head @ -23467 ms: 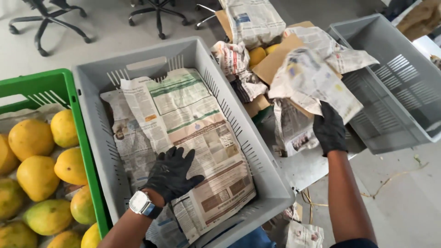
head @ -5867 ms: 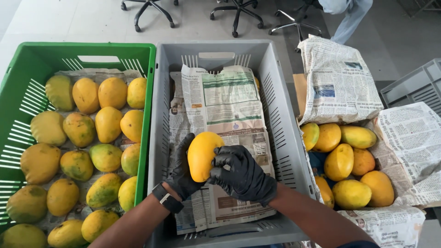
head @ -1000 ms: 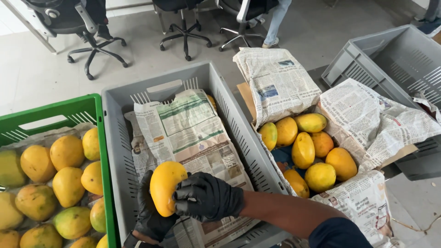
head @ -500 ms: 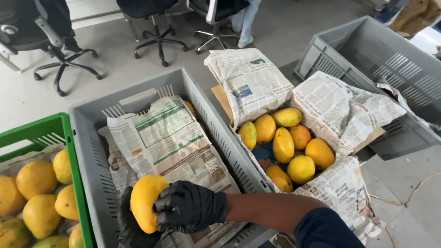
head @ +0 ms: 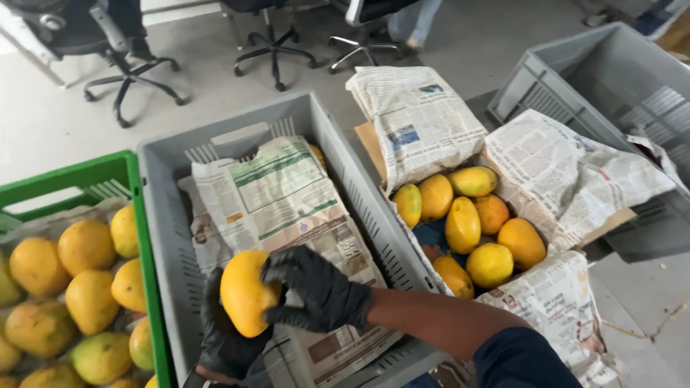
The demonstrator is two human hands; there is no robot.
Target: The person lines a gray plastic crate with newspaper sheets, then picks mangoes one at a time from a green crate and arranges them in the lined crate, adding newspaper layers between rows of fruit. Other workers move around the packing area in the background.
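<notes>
Both my hands wear black gloves and grip one yellow mango [head: 244,291] over the near left part of a grey crate [head: 345,172]. My left hand [head: 219,341] cups it from below and behind. My right hand [head: 316,291] wraps its right side. The crate is lined with newspaper [head: 280,201], and a bit of another mango [head: 318,152] shows at its far right edge. To the right, a cardboard box lined with newspaper [head: 424,118] holds several yellow mangoes [head: 463,223].
A green crate [head: 108,172] full of mangoes stands at the left. Another grey crate [head: 604,79] sits at the far right. Office chairs [head: 122,43] and a person's legs [head: 413,21] are on the floor beyond.
My hands and the mango have stayed together low in the grey crate. The view has shifted a little, so the crates sit slightly more to the right and lower.
</notes>
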